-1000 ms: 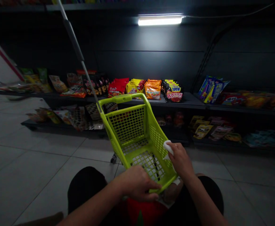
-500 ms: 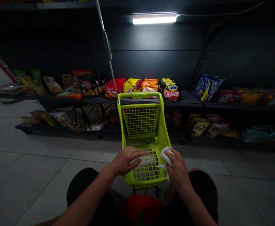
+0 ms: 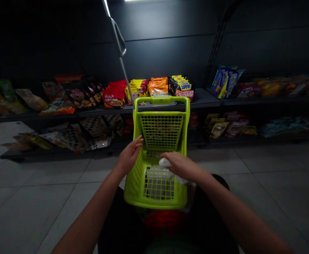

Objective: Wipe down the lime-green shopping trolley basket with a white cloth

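A lime-green child-size shopping cart (image 3: 183, 197) with a grid-patterned basket stands between my knees. My left hand (image 3: 128, 156) is closed over the left rim of the basket, fingers toward the inside. A crumpled white cloth (image 3: 165, 162), perhaps a tissue, is bunched in my right hand (image 3: 179, 165). That hand is over the basket's interior, right of its middle, with part of the cloth hanging below the palm. A thin pole (image 3: 122, 67) with a grey loop rises from the cart's back left corner.
Behind the cart, a dark shelf (image 3: 204, 98) carries red, yellow, orange and black snack packets (image 3: 158, 86). Blue bags (image 3: 227, 81) stand to the right. A lower shelf (image 3: 91, 151) holds more bags close to the tiled floor (image 3: 51, 190).
My left hand has moved left and up from over the basket to its left rim. My right hand with the cloth has swung inward over the basket. The cart has turned slightly.
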A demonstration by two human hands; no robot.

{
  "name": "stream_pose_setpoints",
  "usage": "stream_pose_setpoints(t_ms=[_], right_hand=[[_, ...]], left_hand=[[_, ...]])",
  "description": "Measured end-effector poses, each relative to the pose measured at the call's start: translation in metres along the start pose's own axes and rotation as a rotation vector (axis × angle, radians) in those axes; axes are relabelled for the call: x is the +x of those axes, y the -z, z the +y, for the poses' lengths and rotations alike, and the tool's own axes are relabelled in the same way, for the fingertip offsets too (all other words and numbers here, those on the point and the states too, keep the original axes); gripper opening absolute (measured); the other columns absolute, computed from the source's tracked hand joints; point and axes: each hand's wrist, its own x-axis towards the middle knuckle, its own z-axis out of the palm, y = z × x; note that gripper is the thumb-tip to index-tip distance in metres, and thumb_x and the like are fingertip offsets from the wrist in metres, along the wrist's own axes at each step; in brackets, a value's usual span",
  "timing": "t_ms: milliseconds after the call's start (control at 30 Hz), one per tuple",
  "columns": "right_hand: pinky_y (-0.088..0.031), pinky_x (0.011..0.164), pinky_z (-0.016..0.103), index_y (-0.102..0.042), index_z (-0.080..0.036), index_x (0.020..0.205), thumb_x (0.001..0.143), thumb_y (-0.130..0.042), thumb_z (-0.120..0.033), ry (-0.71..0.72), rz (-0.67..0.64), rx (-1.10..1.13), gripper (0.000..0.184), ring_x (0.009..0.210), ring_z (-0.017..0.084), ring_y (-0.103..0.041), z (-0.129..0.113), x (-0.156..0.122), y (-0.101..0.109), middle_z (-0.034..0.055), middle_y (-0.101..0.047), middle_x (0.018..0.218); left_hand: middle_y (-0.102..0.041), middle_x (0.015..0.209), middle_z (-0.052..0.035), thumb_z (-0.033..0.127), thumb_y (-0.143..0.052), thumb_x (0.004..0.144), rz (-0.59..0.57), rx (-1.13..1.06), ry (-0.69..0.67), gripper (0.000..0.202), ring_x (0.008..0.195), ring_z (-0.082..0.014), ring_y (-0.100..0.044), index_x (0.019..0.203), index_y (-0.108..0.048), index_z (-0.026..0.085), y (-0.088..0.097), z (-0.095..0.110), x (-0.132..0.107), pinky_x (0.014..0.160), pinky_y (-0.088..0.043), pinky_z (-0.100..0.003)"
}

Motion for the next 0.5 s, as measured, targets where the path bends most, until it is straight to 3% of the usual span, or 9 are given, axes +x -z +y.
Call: stream_pose_setpoints(t_ms=[133,200,267,367,500], right_hand=[[-0.043,0.102,0.032,-0.067,-0.023,0.113,0.083,-0.062,-0.007,0.006,0.186,0.118,0.034,0.110,0.020,-0.058,0.017,0.119,0.010,0.0046,-0.064,0.117],[-0.040,0.104,0.029,-0.066,-0.020,0.115,0.084,-0.064,-0.010,-0.116,0.342,0.270,0.032,0.111,0.018,-0.055,0.021,0.173,0.001,0.0037,-0.062,0.118],[-0.040,0.104,0.028,-0.063,-0.016,0.120,0.089,-0.061,-0.013,-0.277,0.448,0.390,0.032,0.112,0.016,-0.053,0.020,0.210,-0.022,0.0043,-0.061,0.119],[-0.042,0.101,0.027,-0.057,-0.013,0.129,0.093,-0.054,-0.014,-0.442,0.466,0.482,0.036,0.112,0.017,-0.054,0.016,0.225,-0.081,0.0083,-0.061,0.124],[-0.045,0.097,0.025,-0.053,-0.019,0.137,0.090,-0.055,-0.011,-0.617,0.307,0.732,0.047,0.115,0.017,-0.058,0.027,0.203,-0.160,0.0061,-0.063,0.132]], left_hand=[[-0.062,0.143,-0.0105,0.032,-0.044,0.099,0.115,0.097,-0.051,0.047,0.133,-0.0229,-0.058,0.145,-0.051,0.024,0.006,-0.023,0.080,0.116,-0.042,-0.048],[-0.054,0.152,-0.0114,0.026,-0.046,0.095,0.160,0.184,-0.031,0.049,0.145,-0.0244,-0.045,0.144,-0.052,0.022,0.000,-0.040,0.107,0.124,-0.031,-0.049],[-0.043,0.160,-0.0117,0.023,-0.049,0.092,0.159,0.217,-0.003,0.053,0.153,-0.0264,-0.031,0.145,-0.050,0.021,-0.011,-0.056,0.119,0.127,-0.020,-0.051],[-0.022,0.170,-0.0123,0.020,-0.048,0.092,0.106,0.201,0.000,0.056,0.157,-0.0277,-0.018,0.148,-0.046,0.018,-0.029,-0.074,0.116,0.127,-0.020,-0.050],[-0.002,0.173,-0.0075,0.021,-0.042,0.097,0.086,0.223,-0.016,0.058,0.159,-0.0265,-0.005,0.155,-0.037,0.023,-0.039,-0.083,0.099,0.128,-0.016,-0.051]])
